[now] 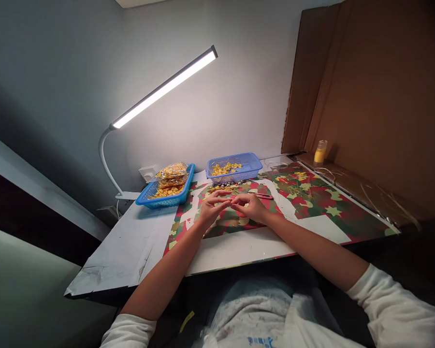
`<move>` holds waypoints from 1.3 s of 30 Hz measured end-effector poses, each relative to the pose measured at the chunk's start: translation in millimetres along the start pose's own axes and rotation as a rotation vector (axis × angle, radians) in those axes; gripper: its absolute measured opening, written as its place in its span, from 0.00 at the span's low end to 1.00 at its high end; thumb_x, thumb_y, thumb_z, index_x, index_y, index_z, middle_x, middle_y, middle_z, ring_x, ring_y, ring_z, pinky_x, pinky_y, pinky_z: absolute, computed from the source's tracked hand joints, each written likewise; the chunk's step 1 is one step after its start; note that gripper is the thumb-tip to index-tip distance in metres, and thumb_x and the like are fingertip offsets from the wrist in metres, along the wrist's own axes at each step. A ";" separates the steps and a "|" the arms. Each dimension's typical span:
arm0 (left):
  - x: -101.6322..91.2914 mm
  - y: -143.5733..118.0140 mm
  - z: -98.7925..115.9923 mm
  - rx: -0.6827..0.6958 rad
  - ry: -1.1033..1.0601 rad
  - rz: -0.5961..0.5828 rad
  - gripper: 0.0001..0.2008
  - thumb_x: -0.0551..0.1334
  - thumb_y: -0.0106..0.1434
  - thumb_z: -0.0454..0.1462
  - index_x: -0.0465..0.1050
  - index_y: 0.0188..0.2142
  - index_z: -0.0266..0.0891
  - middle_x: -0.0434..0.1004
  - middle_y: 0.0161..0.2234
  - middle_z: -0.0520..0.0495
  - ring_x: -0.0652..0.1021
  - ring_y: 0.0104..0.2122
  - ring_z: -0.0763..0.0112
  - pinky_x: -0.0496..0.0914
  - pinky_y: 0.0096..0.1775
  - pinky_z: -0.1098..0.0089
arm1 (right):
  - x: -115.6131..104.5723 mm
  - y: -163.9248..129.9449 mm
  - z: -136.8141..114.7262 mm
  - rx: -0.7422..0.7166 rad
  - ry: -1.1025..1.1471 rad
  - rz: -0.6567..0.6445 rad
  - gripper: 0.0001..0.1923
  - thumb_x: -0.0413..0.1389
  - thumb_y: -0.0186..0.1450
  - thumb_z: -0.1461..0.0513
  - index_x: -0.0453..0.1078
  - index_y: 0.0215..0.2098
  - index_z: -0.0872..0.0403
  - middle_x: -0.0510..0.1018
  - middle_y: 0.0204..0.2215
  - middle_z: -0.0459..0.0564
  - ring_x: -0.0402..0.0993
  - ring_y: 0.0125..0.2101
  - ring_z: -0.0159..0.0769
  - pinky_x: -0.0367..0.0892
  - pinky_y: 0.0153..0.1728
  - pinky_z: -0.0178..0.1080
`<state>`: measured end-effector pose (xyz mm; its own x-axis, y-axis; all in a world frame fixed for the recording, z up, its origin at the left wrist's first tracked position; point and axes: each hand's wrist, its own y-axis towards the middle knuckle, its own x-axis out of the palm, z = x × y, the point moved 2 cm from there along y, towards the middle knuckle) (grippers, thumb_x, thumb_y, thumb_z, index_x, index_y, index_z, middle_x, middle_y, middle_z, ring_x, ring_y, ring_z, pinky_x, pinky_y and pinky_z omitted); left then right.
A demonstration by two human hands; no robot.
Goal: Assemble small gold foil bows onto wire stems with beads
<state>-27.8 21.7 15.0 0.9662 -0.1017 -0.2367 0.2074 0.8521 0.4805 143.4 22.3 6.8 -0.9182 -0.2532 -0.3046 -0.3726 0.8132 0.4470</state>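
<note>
red-and-green paper [311,203] lay under our hands; left hand [212,208] and right hand [252,207] met fingertip to fingertip, pinching something tiny (too small to identify), likely mid-assembly, near the basket [252,166]; a fine grip seemed needed next.

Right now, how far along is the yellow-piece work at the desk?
Done: packed bags lie on the left blue basket. In hand: left hand and right hand meet fingertip to fingertip over the patterned mat; the item is too small to tell. Left: loose yellow pieces in the right blue basket.
</note>
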 end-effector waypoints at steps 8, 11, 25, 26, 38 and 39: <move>-1.4 3.8 1.9 -0.052 -0.148 0.074 0.11 0.70 0.50 0.47 0.81 0.27 0.43 0.77 0.42 0.43 0.74 0.47 0.59 0.65 0.51 0.57 | -2.4 0.2 1.1 0.057 0.032 -0.021 0.13 0.59 0.58 0.53 0.76 0.32 0.54 0.79 0.31 0.50 0.72 0.30 0.36 0.66 0.30 0.37; -0.3 4.1 3.4 -0.067 -0.176 0.083 0.12 0.70 0.49 0.47 0.81 0.26 0.42 0.77 0.42 0.43 0.74 0.45 0.60 0.66 0.50 0.58 | -1.2 0.2 -1.1 0.042 0.044 -0.034 0.13 0.59 0.59 0.52 0.76 0.32 0.54 0.79 0.31 0.50 0.72 0.31 0.36 0.66 0.32 0.38; -2.8 6.0 -8.0 0.008 0.372 -0.036 0.19 0.53 0.65 0.48 0.78 0.43 0.44 0.76 0.45 0.45 0.72 0.48 0.61 0.64 0.52 0.58 | -14.3 5.1 -18.5 0.061 0.201 0.017 0.15 0.60 0.56 0.49 0.73 0.28 0.53 0.75 0.27 0.47 0.69 0.30 0.35 0.64 0.33 0.38; -4.2 5.9 -10.8 0.004 0.540 -0.052 0.17 0.55 0.64 0.47 0.78 0.44 0.44 0.76 0.43 0.44 0.72 0.47 0.60 0.64 0.52 0.57 | -17.1 6.4 -20.1 0.060 0.248 0.050 0.15 0.61 0.55 0.49 0.73 0.27 0.53 0.75 0.26 0.47 0.70 0.30 0.35 0.65 0.33 0.38; -9.4 7.3 -37.4 -0.058 0.817 -0.109 0.07 0.65 0.56 0.41 0.75 0.30 0.39 0.75 0.34 0.44 0.72 0.37 0.61 0.65 0.40 0.62 | -58.2 13.2 -58.5 -0.017 0.515 0.189 0.17 0.59 0.56 0.47 0.65 0.26 0.50 0.73 0.26 0.47 0.72 0.31 0.36 0.70 0.39 0.45; -10.5 7.6 -38.6 -0.076 0.783 -0.098 0.08 0.66 0.55 0.41 0.74 0.30 0.39 0.75 0.33 0.44 0.72 0.35 0.62 0.65 0.38 0.64 | -59.9 13.9 -61.4 -0.030 0.479 0.193 0.17 0.57 0.57 0.46 0.64 0.26 0.50 0.72 0.26 0.47 0.71 0.30 0.37 0.70 0.38 0.45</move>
<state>-42.3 49.0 -11.5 0.5498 0.1888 -0.8137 0.2477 0.8934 0.3747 185.0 16.6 82.9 -0.9267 -0.3171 0.2016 -0.1874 0.8551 0.4834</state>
